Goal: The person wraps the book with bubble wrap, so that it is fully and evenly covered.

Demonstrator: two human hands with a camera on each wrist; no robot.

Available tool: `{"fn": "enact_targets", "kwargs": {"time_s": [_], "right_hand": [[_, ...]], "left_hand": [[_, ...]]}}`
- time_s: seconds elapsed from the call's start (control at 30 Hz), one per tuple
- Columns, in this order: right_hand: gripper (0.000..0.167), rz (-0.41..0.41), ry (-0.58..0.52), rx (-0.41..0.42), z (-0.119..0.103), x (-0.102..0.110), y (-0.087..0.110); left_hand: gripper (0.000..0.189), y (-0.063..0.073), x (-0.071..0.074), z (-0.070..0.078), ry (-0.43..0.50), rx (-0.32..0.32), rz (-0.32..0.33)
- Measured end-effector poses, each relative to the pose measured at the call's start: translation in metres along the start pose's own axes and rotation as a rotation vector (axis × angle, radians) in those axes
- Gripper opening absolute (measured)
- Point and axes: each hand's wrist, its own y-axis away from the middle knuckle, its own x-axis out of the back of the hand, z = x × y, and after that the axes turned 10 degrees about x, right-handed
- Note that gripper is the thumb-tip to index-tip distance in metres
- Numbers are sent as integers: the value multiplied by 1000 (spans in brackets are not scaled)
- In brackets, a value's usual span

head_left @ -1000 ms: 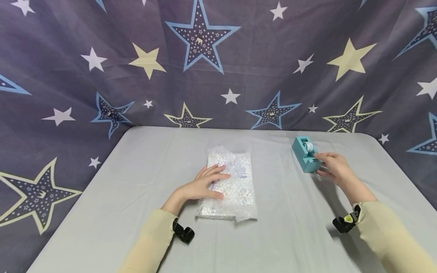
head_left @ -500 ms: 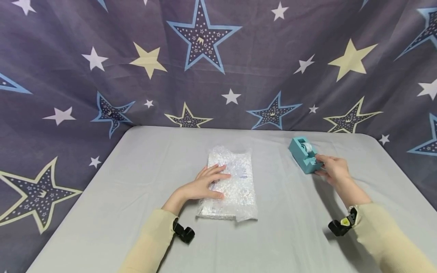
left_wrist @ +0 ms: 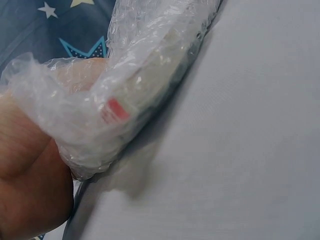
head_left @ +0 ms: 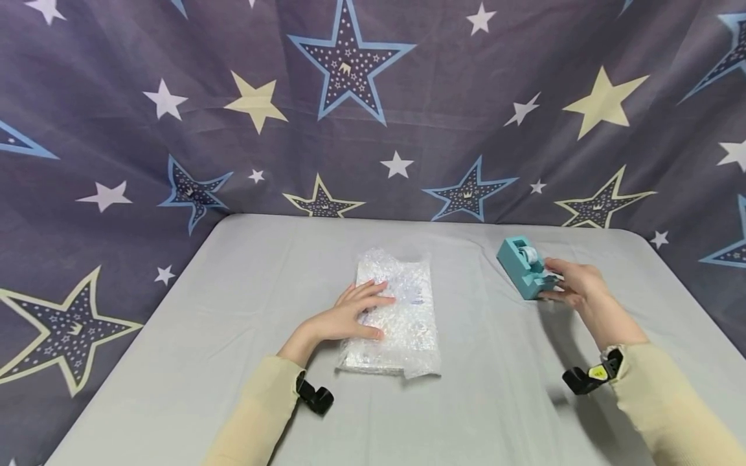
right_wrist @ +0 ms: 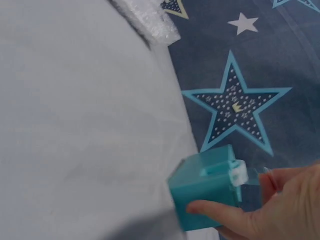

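A flat rectangular package in bubble wrap (head_left: 405, 323) lies mid-table. My left hand (head_left: 350, 317) rests on its left side with the fingers spread; the left wrist view shows the wrap (left_wrist: 150, 65) close up, with a small red patch under it. Farther right stands a teal tape dispenser (head_left: 521, 268) with a white roll. At its front end, my right hand (head_left: 579, 285) pinches the clear tape, a short strip (right_wrist: 255, 177) of which spans from dispenser to fingers. One digit presses the dispenser's front face (right_wrist: 200, 190). How the tape sits between the fingers is partly hidden.
A light grey cloth covers the table (head_left: 262, 272). Behind and left of it hangs a dark curtain (head_left: 408, 97) with stars. Black cameras (head_left: 315, 396) are strapped at both wrists.
The tape dispenser has shifted and turned slightly. My right hand went a little left, then back right, its upper finger now apart from the dispenser. My left hand and the package stay put.
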Motion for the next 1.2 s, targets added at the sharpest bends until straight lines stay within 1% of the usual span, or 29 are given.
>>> {"fn": "enact_targets", "kwargs": {"time_s": [0.13,0.23,0.37,0.5,0.57,0.63,0.7,0.77,0.9,0.97,1.1,1.13,1.2], "right_hand": [[71,63,-84,-18,2,4,-2],[70,93,-173,-26,6,5,-5],[66,116,-233,16,11,1,-7],[67,144,-232,55,16,-1,-5],[63,154,-247,66,19,0,-4],[55,160,-256,79,22,0,-4],[51,152,-240,101,25,0,-5],[54,134,-204,122,28,1,-7],[66,83,-150,172,35,3,-9],[66,75,-154,184,37,3,-10],[66,88,-171,192,38,3,-11],[65,92,-178,188,38,3,-11],[56,93,-183,185,38,3,-11]], "left_hand": [[64,-1,-2,-1,6,2,2],[64,-2,-3,-2,8,6,6],[65,-2,-2,-3,6,10,10],[65,-2,-2,-3,4,11,10],[65,-2,-2,-2,6,12,6],[65,-2,-2,-1,10,13,4],[65,-2,-2,-1,15,12,5],[65,-2,-2,-1,15,8,6],[65,-2,-3,-1,5,7,1],[65,-2,-3,0,7,5,-1],[65,-2,-2,0,20,1,6],[65,-2,-2,-1,20,2,8],[65,-2,-2,-1,18,6,8]]}}
